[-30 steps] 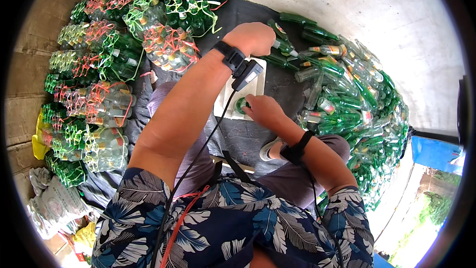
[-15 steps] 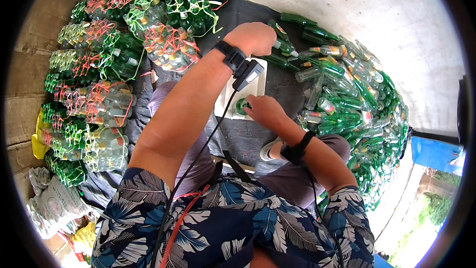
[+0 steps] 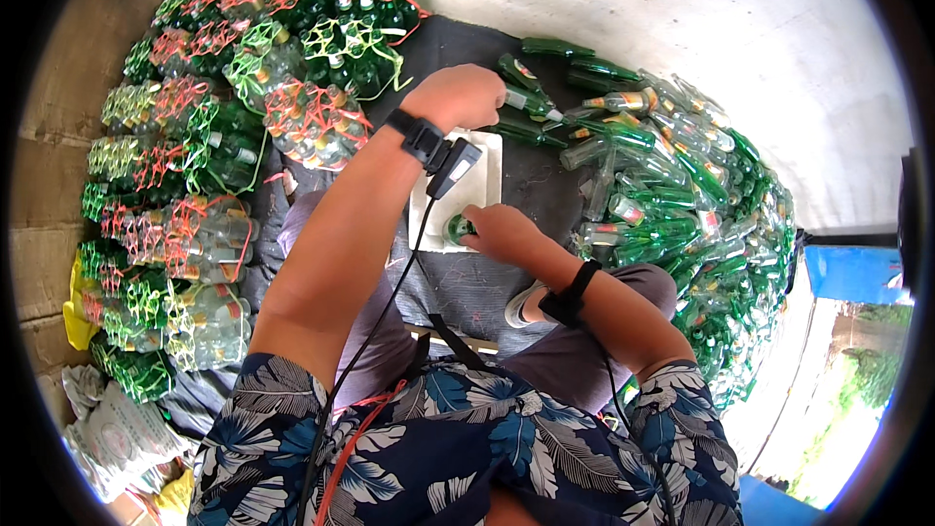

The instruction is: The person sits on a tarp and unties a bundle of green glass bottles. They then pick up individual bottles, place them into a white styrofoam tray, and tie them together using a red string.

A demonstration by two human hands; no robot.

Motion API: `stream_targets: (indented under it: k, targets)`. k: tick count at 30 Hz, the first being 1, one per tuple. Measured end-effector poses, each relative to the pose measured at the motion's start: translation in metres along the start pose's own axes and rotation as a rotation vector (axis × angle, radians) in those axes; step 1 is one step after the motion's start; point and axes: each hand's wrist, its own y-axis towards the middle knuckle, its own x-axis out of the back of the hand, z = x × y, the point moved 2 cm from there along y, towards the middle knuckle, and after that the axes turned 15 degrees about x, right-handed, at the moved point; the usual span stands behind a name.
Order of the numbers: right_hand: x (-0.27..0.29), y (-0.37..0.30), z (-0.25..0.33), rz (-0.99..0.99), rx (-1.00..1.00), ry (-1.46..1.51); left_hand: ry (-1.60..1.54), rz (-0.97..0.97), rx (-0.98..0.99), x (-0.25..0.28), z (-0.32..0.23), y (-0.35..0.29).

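Observation:
My left hand is reached out to the far side, its fingers curled closed at the near end of a green glass bottle. That bottle lies on its side with its other end pointing right, and my hand hides part of it. Closer to me, my right hand has its fingers closed on another green bottle, seen nearly end-on at the near end of a white tray. My left wrist and its strapped device cover part of the tray.
A large heap of loose green and clear bottles lies along the right wall. On the left stand several bundles of bottles tied with red and green strips. A dark sheet covers the floor. A bent knee is below the heap.
The whole view has shifted, so everything appears lower and slightly left. My left hand stays at the far bottle and my right hand stays on the bottle at the tray.

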Motion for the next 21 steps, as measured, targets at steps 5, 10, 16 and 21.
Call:
stream_targets:
  k: [5, 10, 16, 21]
  targets:
    - [0.004, -0.003, -0.003, -0.007, -0.02, 0.044, -0.038, 0.014, 0.023, 0.007, 0.001, -0.003]
    - [0.003, -0.005, -0.008, 0.026, -0.045, 0.065, -0.126, -0.042, 0.002, 0.004, 0.005, -0.004]
    - [0.006, -0.009, -0.007, 0.043, -0.082, 0.059, -0.112, -0.042, -0.008, -0.001, 0.01, 0.003]
    - [0.008, -0.012, -0.025, 0.099, -0.146, 0.008, -0.101, -0.019, -0.026, 0.011, 0.01, 0.001]
